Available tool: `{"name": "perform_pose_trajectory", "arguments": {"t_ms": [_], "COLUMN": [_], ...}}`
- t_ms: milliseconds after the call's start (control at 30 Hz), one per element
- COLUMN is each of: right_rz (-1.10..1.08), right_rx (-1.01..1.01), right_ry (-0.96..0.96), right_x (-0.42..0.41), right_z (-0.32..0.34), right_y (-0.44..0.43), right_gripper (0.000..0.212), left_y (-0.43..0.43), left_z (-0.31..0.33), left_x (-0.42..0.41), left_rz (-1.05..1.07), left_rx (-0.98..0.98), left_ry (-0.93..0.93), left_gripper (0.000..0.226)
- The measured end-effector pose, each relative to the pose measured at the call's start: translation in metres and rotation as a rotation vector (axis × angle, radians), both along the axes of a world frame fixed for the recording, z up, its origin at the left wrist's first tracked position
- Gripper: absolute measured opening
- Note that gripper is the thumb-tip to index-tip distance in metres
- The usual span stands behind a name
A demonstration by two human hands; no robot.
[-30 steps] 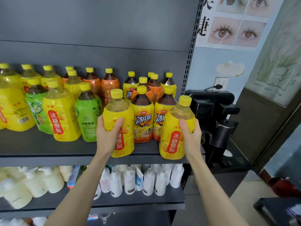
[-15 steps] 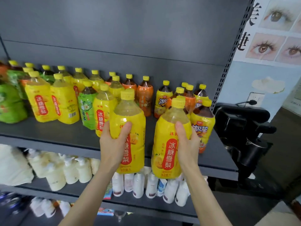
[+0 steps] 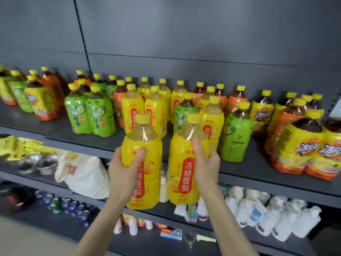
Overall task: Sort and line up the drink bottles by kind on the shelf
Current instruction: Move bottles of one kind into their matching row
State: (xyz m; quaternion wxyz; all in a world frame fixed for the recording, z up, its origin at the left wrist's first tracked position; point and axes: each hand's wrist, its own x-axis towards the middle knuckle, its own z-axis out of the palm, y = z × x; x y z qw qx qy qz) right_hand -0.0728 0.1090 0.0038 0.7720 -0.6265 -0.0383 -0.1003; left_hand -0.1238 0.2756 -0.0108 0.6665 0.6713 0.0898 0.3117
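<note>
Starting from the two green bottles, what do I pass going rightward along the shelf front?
green tea pair → yellow bottle in the left hand → second yellow bottle in the right hand → single green bottle → dark iced-tea bottles

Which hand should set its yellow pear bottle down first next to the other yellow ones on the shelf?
Probably the left hand: its pear bottle is held right in front of the yellow pear pair on the shelf. The right hand holds the other bottle facing a green tea bottle.
</note>
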Motion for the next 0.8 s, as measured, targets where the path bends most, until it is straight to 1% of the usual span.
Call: {"name": "perform_pose_trajectory", "arguments": {"t_ms": [100,167,333,433,467,567,600,700,800], "right_rz": [0.036,0.047,0.029,-0.022,-0.046,-0.117,-0.136,-0.19,-0.247], "right_rx": [-0.021,-0.026,-0.041,-0.047,-0.048,-0.054,-0.049,-0.035,-0.047], "right_ry": [0.013,0.013,-0.015,-0.036,-0.043,-0.051,-0.049,-0.042,-0.038], "right_x": [0.005,0.013,0.049,0.077,0.086,0.108,0.114,0.129,0.139], "right_z": [0.003,0.007,0.015,0.014,0.013,0.009,0.008,-0.001,-0.011], "right_y": [0.051,0.08,0.131,0.155,0.161,0.176,0.18,0.191,0.2], "right_gripper": [0.046,0.042,0.05,0.05,0.053,0.062,0.063,0.061,0.061], "left_y": [0.046,0.073,0.121,0.143,0.148,0.159,0.163,0.174,0.176], "left_z": [0.002,0.007,0.016,0.016,0.016,0.014,0.013,0.003,-0.006], "left_x": [0.001,0.009,0.049,0.084,0.095,0.125,0.135,0.162,0.179], "left_rz": [0.028,0.037,0.039,0.03,0.029,0.001,-0.016,-0.064,-0.119], "left_rx": [0.005,0.016,0.02,0.046,0.055,0.06,0.066,0.082,0.046], "left_ry": [0.007,0.003,-0.036,-0.041,-0.047,-0.051,-0.042,-0.002,0.023], "left_gripper": [0.058,0.058,0.053,0.072,0.073,0.066,0.068,0.085,0.084]}}
